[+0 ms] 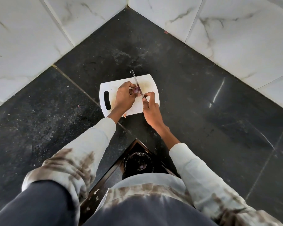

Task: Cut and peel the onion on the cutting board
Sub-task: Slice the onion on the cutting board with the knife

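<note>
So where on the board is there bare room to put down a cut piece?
Free: the strip between the slot and the left hand, and the far right corner of the board. Crowded: the middle, where the onion, knife and right hand meet.

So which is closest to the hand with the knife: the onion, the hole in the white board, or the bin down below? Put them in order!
From the right hand, in the head view:
1. Onion: just left of it on the cutting board, held in the left hand's fingers.
2. Board's handle hole: at the board's far left end.
3. Bin: below the counter edge, near the person's body.
</note>
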`<state>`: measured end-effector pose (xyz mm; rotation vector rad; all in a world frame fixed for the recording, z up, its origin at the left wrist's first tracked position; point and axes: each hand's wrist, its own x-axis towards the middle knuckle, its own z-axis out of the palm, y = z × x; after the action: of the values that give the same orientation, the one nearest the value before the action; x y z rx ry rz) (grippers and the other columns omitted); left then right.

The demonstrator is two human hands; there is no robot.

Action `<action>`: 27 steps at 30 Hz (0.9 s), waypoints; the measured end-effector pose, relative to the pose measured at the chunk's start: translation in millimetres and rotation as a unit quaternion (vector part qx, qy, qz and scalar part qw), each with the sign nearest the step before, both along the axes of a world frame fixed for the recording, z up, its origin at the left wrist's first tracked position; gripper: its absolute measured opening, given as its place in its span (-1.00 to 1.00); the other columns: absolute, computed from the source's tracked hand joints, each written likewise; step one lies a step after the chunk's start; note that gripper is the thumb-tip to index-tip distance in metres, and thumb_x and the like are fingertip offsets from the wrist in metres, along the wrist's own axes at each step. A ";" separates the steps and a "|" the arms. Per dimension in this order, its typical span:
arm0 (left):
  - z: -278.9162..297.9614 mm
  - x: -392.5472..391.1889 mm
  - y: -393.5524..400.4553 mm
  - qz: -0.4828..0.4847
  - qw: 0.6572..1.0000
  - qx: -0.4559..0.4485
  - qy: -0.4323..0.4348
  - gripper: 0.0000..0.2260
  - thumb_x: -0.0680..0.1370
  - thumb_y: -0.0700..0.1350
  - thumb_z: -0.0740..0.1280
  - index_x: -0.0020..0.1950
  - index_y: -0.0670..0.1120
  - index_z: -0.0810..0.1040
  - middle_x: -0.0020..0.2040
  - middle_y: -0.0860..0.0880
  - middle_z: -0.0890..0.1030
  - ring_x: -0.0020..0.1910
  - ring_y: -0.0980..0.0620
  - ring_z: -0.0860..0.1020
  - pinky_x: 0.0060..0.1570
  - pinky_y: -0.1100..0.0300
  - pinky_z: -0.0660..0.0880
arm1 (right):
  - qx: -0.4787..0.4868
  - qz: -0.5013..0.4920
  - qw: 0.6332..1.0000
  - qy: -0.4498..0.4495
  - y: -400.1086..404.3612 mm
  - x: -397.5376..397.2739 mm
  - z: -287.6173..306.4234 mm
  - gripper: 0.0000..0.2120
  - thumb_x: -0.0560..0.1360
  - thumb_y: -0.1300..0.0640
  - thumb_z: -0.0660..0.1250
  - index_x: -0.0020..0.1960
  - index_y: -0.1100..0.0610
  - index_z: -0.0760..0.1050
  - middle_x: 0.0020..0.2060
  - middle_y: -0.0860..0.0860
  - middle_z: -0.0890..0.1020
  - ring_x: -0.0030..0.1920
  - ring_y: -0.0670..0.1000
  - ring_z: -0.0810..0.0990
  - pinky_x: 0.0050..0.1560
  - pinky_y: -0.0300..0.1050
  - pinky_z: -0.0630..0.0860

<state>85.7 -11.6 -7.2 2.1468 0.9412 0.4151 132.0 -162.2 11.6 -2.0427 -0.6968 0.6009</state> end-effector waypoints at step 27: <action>-2.4 -0.2 -3.8 0.007 1.000 0.004 -0.029 -0.81 0.59 -0.26 0.50 0.18 -0.17 0.64 0.11 -0.07 0.73 0.07 0.03 0.68 0.16 0.22 0.62 | -0.047 0.021 0.998 -0.022 11.9 8.3 1.0 -0.77 0.75 0.10 0.15 0.36 0.07 0.22 -0.37 0.05 0.49 -0.52 -0.06 0.36 -0.57 -0.33 0.20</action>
<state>85.5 -15.4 -9.6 2.1246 0.9246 0.4855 140.3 -150.3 12.6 -2.1380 -0.7514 0.6259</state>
